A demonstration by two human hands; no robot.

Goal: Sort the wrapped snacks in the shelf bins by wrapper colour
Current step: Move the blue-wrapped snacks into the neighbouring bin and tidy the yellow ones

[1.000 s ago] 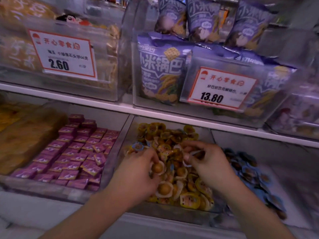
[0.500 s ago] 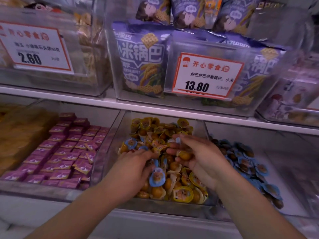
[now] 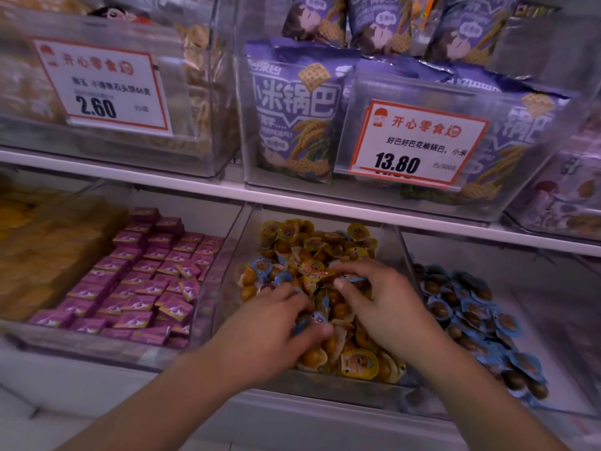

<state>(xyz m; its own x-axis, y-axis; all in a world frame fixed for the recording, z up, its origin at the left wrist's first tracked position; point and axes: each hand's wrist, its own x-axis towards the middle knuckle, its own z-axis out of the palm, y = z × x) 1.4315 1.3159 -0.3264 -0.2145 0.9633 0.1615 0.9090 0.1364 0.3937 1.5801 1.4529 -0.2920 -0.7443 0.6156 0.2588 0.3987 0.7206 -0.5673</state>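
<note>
Purple snack bags (image 3: 294, 115) and two price cards (image 3: 104, 89) on upper shelf (image 3: 130, 170)

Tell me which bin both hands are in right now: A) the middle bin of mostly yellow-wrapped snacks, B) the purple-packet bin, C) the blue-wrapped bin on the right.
A: the left hand and right hand both sit among the yellow-wrapped snacks in the middle bin.

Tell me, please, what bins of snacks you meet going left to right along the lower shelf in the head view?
Tan snack bin → purple packet bin → yellow-wrapped snack bin → blue-wrapped snack bin.
</note>
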